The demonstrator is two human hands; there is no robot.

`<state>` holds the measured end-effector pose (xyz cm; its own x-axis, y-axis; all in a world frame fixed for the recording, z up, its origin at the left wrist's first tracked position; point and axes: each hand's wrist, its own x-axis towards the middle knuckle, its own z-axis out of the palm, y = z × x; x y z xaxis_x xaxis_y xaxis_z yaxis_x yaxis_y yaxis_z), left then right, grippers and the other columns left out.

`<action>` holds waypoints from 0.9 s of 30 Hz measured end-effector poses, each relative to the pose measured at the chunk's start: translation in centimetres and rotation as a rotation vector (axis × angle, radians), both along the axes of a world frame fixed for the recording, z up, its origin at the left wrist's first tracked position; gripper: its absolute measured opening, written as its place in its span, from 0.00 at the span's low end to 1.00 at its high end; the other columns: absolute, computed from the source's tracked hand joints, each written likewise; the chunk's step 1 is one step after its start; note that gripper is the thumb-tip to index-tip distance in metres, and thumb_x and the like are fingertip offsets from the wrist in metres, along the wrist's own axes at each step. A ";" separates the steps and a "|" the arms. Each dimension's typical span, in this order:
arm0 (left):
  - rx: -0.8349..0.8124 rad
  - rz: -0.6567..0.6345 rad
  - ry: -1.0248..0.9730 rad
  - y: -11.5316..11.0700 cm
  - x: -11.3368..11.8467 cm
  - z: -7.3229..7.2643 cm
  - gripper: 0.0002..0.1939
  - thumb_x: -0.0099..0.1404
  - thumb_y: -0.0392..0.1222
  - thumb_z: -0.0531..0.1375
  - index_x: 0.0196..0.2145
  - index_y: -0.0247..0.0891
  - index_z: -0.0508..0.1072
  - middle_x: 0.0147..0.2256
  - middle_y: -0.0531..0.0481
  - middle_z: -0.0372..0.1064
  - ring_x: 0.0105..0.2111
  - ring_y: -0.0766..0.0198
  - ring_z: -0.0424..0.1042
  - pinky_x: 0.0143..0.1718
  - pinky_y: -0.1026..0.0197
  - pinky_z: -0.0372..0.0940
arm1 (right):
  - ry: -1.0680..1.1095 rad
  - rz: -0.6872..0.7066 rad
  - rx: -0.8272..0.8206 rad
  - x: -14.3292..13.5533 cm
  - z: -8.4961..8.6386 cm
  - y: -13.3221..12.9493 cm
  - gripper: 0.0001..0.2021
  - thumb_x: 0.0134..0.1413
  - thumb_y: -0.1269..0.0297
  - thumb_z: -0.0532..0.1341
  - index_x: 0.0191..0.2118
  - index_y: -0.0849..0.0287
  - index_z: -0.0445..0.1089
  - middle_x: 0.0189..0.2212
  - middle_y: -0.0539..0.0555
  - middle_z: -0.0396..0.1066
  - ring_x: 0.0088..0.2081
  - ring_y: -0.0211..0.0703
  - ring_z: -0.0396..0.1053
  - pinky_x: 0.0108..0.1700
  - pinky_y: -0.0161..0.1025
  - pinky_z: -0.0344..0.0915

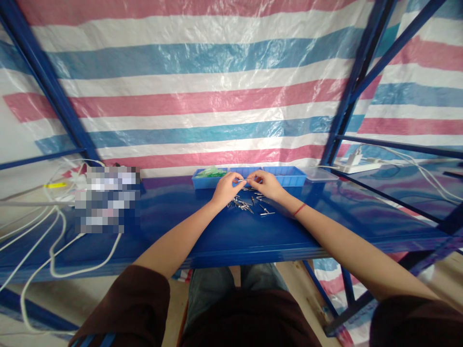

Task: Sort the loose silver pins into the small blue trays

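My left hand (227, 188) and my right hand (266, 184) meet over the blue shelf, fingertips pinched close together. Between them is a thin, silvery metal pin (242, 180), gripped from both sides; its exact kind is too small to make out. Below the hands lies a loose pile of similar small metal pins (243, 205), some with dark parts. One longer pin (267, 213) rests a little apart to the right. Just behind my hands stand blue plastic bins (294, 181), partly hidden by them. Green and clear plastic bags (212, 172) fill the left bin.
White cables (60, 241) loop over the shelf's left side beside a blurred-out patch (106, 200). A clear plastic lid (321, 174) lies right of the bins, near a white power strip (356, 165). Blue metal posts (338, 120) and a striped tarp (217, 62) enclose the shelf (162, 207).
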<state>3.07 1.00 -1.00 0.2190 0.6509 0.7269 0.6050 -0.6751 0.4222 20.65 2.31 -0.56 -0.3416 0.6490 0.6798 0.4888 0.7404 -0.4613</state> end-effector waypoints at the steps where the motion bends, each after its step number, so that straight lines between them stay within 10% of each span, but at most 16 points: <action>1: 0.004 -0.003 0.006 0.0 0.0 0.0 0.05 0.58 0.41 0.59 0.31 0.37 0.70 0.32 0.51 0.70 0.31 0.66 0.70 0.37 0.62 0.65 | -0.062 -0.005 0.023 0.1 0.0 0.0 0.09 0.52 0.62 0.57 0.31 0.61 0.71 0.29 0.55 0.72 0.29 0.39 0.66 0.33 0.36 0.62; 5: -0.033 -0.004 0.011 0.1 0.1 -0.4 0.11 0.60 0.43 0.57 0.40 0.37 0.68 0.36 0.48 0.70 0.32 0.65 0.70 0.38 0.61 0.66 | -0.139 -0.037 0.011 0.1 -0.3 0.3 0.10 0.53 0.62 0.55 0.29 0.61 0.71 0.26 0.54 0.72 0.27 0.38 0.65 0.32 0.35 0.59; 15: -0.030 -0.120 0.499 -0.7 0.1 -0.7 0.11 0.62 0.43 0.53 0.40 0.41 0.73 0.40 0.49 0.71 0.42 0.61 0.70 0.44 0.60 0.63 | 0.762 -0.194 -0.561 2.2 -0.3 2.1 0.15 0.50 0.53 0.59 0.23 0.60 0.63 0.13 0.44 0.53 0.13 0.28 0.49 0.15 0.30 0.47; 27: -0.171 -0.152 0.542 -0.1 -0.1 -0.5 0.10 0.60 0.43 0.54 0.32 0.41 0.75 0.36 0.51 0.72 0.37 0.62 0.70 0.39 0.62 0.63 | 0.351 -0.078 -0.501 0.4 -0.1 0.7 0.16 0.55 0.55 0.53 0.24 0.62 0.67 0.14 0.47 0.58 0.15 0.31 0.52 0.18 0.31 0.49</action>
